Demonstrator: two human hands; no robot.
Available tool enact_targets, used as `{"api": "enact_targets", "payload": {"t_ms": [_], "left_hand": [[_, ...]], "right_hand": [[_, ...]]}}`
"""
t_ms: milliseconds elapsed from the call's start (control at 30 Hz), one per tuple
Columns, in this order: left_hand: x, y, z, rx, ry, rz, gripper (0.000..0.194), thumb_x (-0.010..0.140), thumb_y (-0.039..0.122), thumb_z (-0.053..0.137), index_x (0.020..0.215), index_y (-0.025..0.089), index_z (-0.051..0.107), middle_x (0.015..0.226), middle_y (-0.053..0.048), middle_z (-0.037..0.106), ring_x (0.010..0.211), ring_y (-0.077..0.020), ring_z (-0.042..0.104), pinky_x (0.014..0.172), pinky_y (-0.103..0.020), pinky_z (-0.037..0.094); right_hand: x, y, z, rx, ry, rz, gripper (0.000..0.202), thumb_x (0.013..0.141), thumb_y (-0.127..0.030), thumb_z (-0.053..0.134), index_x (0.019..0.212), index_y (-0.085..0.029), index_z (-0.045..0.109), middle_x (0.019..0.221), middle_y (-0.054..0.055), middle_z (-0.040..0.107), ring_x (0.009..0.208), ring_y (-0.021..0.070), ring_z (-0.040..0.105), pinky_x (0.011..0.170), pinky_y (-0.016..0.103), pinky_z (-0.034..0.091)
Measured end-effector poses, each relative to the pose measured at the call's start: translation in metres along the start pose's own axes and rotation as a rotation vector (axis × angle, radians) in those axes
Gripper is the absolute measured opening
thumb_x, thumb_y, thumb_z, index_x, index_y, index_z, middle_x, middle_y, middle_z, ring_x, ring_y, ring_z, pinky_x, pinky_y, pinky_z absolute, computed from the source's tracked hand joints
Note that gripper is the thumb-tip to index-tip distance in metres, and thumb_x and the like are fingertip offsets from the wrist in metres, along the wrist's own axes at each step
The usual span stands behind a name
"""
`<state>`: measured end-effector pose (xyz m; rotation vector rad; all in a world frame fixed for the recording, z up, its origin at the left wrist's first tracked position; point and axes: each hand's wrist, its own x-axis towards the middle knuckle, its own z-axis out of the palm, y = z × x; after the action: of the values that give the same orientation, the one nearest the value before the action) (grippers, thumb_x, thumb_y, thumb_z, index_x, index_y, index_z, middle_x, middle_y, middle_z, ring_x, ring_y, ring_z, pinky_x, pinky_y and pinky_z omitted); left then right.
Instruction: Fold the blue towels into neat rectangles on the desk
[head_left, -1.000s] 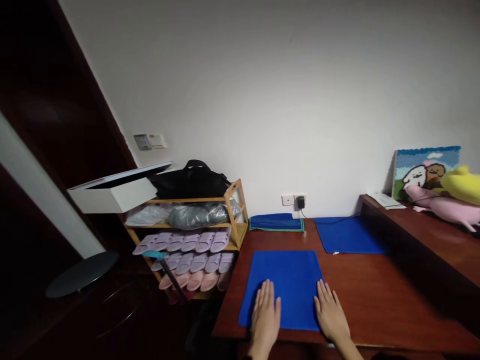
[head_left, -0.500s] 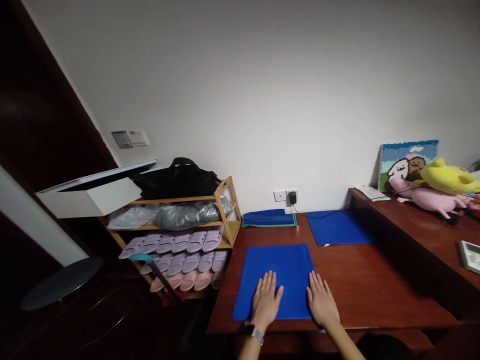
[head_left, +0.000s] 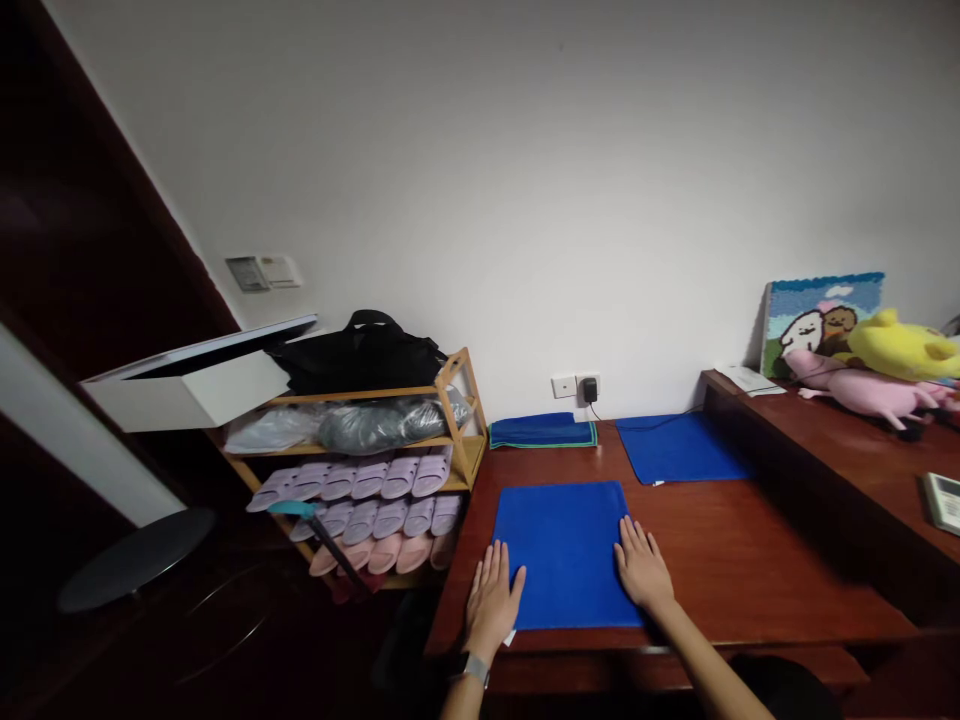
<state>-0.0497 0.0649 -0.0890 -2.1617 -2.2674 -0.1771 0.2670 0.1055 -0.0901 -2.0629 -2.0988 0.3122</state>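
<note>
A blue cloth point(head_left: 564, 555) lies flat on the reddish-brown table point(head_left: 720, 570), near its front edge. My left hand point(head_left: 493, 598) rests open on the cloth's left edge, palm down, with a watch on the wrist. On the right edge of the cloth lies my right hand point(head_left: 643, 568), also flat with its fingers stretched out. Neither hand grips anything. A small white tag shows at the cloth's front left corner, beside my left hand.
Against the wall lie a folded blue cloth with green edging point(head_left: 544, 432) and another blue cloth point(head_left: 681, 449). A slipper rack point(head_left: 457, 420) stands left of the table. Plush toys point(head_left: 862, 388) sit on the raised right surface. A black plug point(head_left: 590, 390) is in the wall socket.
My left hand has moved left, from the cloth's inner area to its left edge. My right hand stays at the right edge. The view has shifted slightly.
</note>
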Motion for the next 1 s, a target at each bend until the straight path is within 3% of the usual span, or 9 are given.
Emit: {"api": "enact_targets", "payload": {"t_ms": [67,133,333,433,533,700,800,900,1000], "left_hand": [[0.003,0.007,-0.002,0.012,0.012,0.006,0.077,0.107,0.058,0.02,0.163,0.006,0.033,0.171,-0.015,0.027,0.16,-0.028,0.024,0.131,-0.049,0.022],[0.01,0.031,-0.004,-0.008,0.055,0.06,0.075,0.107,0.057,0.019,0.163,0.009,0.035,0.171,-0.015,0.03,0.16,-0.0283,0.026,0.131,-0.051,0.023],[0.037,0.178,0.006,-0.208,0.008,0.441,0.069,0.109,0.052,0.013,0.166,0.018,0.03,0.172,-0.006,0.031,0.16,-0.0216,0.024,0.132,-0.044,0.023],[0.045,0.211,0.012,-0.239,-0.067,0.487,0.068,0.109,0.051,0.01,0.166,0.02,0.03,0.171,-0.005,0.034,0.16,-0.0204,0.026,0.132,-0.044,0.024],[0.05,0.18,0.013,-0.206,-0.067,0.443,0.069,0.109,0.054,0.011,0.166,0.02,0.03,0.172,-0.006,0.032,0.16,-0.022,0.025,0.132,-0.046,0.022],[0.055,0.064,0.003,-0.092,-0.066,0.151,0.077,0.107,0.061,0.015,0.166,0.013,0.029,0.173,-0.011,0.026,0.161,-0.0262,0.022,0.132,-0.049,0.02],[0.055,0.014,0.003,-0.053,-0.01,0.018,0.076,0.107,0.059,0.017,0.166,0.011,0.028,0.172,-0.013,0.026,0.161,-0.0274,0.023,0.131,-0.049,0.023],[0.053,-0.005,0.011,-0.042,0.053,0.005,0.077,0.107,0.06,0.018,0.165,0.011,0.03,0.172,-0.013,0.029,0.16,-0.0277,0.025,0.13,-0.047,0.025],[0.051,-0.004,0.017,-0.035,0.085,0.013,0.078,0.106,0.062,0.018,0.164,0.011,0.033,0.171,-0.013,0.032,0.159,-0.0274,0.027,0.13,-0.046,0.026]], "right_hand": [[0.002,0.0,0.001,-0.008,-0.011,-0.004,0.068,0.105,-0.04,0.017,0.165,-0.008,0.024,0.173,0.007,0.024,0.161,0.0245,0.019,0.132,0.045,0.016],[0.002,0.0,0.002,-0.019,-0.021,-0.006,0.068,0.105,-0.04,0.015,0.166,-0.008,0.022,0.173,0.006,0.021,0.161,0.0244,0.019,0.132,0.045,0.015],[-0.001,0.003,-0.003,-0.054,-0.029,-0.043,0.064,0.104,-0.031,0.022,0.166,-0.012,0.024,0.174,0.007,0.02,0.162,0.0241,0.016,0.132,0.045,0.015],[-0.001,0.004,-0.004,-0.093,-0.047,-0.063,0.066,0.101,-0.023,0.027,0.166,-0.016,0.025,0.174,0.006,0.019,0.162,0.0228,0.015,0.131,0.043,0.014],[0.001,0.002,-0.003,-0.077,-0.036,-0.02,0.065,0.104,-0.03,0.02,0.166,-0.011,0.023,0.174,0.008,0.021,0.161,0.0223,0.018,0.131,0.042,0.014],[0.002,0.0,0.0,-0.035,-0.015,0.005,0.068,0.105,-0.038,0.013,0.166,-0.008,0.022,0.173,0.007,0.021,0.161,0.0222,0.019,0.132,0.043,0.014],[0.002,0.001,0.005,-0.044,-0.01,0.012,0.068,0.105,-0.038,0.015,0.165,-0.008,0.023,0.173,0.007,0.022,0.161,0.0229,0.02,0.132,0.043,0.015],[0.006,0.003,0.011,-0.06,-0.002,0.016,0.068,0.104,-0.037,0.018,0.165,-0.009,0.027,0.172,0.008,0.026,0.16,0.0245,0.023,0.131,0.045,0.016],[0.022,0.004,0.01,-0.071,0.013,0.012,0.068,0.103,-0.038,0.018,0.165,-0.01,0.029,0.172,0.009,0.029,0.16,0.0254,0.025,0.13,0.047,0.017]]}}
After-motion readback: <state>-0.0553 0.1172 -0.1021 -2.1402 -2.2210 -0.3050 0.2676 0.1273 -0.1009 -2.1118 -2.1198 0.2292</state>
